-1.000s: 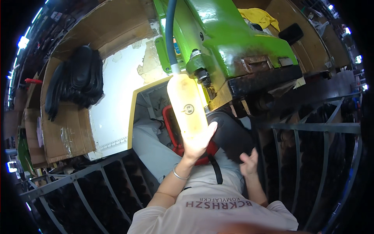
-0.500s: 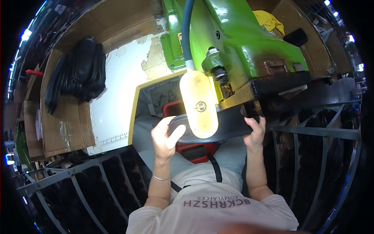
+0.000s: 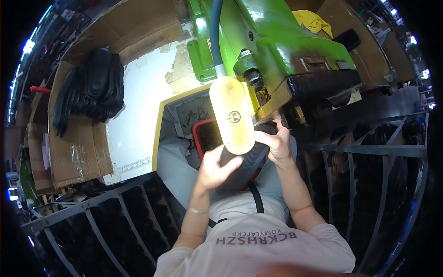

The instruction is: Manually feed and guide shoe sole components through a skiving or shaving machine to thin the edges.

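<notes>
A black shoe sole [image 3: 247,168] lies between my hands, tilted under the lamp, with ridges along its surface. My left hand [image 3: 214,170] grips its near left end, thumb on top. At the far right end, my right hand [image 3: 276,143] holds the sole close beneath the working head of the green machine [image 3: 288,51]. The lit yellow lamp [image 3: 232,115] hides part of the sole. Whether the sole touches the machine's tool cannot be seen.
Black soles [image 3: 94,85] are heaped in a cardboard box [image 3: 76,154] at the left, beside a worn white tabletop [image 3: 138,106]. Below it, a red-rimmed bin [image 3: 198,143] sits near my knees. Metal racks [image 3: 378,150] with dark items flank me. A yellow cloth [image 3: 314,21] lies back right.
The sole has turned from lying crosswise to a slant, near end toward me. My right hand has moved left, and my left hand rightward and nearer. The view has shifted slightly.
</notes>
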{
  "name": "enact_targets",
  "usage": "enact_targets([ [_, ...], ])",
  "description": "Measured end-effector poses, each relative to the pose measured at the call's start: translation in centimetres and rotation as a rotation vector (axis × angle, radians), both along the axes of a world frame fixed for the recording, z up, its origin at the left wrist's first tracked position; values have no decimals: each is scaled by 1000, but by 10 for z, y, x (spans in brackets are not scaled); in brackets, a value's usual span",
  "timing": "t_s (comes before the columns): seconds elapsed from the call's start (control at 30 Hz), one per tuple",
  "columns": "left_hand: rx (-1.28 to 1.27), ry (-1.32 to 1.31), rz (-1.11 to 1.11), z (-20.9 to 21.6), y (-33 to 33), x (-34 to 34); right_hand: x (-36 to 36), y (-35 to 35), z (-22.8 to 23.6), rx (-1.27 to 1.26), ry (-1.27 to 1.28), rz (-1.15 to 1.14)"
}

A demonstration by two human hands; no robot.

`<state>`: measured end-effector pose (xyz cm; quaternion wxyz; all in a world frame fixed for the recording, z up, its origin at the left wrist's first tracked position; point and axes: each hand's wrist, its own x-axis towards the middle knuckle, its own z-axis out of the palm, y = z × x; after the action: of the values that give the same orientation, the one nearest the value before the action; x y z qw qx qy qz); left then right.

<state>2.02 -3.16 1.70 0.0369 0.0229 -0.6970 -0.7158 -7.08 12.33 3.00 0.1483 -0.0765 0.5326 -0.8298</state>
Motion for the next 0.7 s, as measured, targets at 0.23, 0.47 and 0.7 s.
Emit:
enact_targets([
  [0.23,63,-21,143,-10,28,-26,74,37,-31,233,-117,104],
  [0.47,29,69,179,-19,36,-19,118,123,-51,194,-231,22],
  [0.7,326,-21,112,-6,54,-27,44,149,-1,95,-275,-542],
])
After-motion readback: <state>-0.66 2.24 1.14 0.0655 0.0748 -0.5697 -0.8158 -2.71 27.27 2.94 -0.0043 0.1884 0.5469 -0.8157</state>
